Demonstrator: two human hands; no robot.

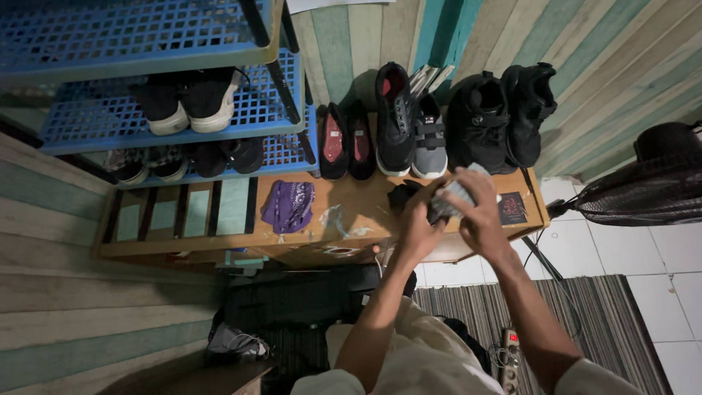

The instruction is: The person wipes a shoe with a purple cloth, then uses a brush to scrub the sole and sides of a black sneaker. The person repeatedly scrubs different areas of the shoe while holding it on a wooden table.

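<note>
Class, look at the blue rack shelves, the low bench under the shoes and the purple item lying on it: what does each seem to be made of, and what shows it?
Blue rack shelves: probably moulded plastic, matt, with an even square grid of holes.
Low bench: likely wood, light brown with a slight sheen, built with slats and flat boards.
Purple item: soft patterned cloth, crumpled into folds.

Two bare forearms are being shown from above, uncovered from wrist to elbow. Short, pale cream sleeves are being worn, their loose edges ending near the elbows at the lower frame edge. No rings, watch or bands are being seen on the left hand (418,228) or the right hand (479,212). Light-coloured fabric is being worn over the lap below.
</note>
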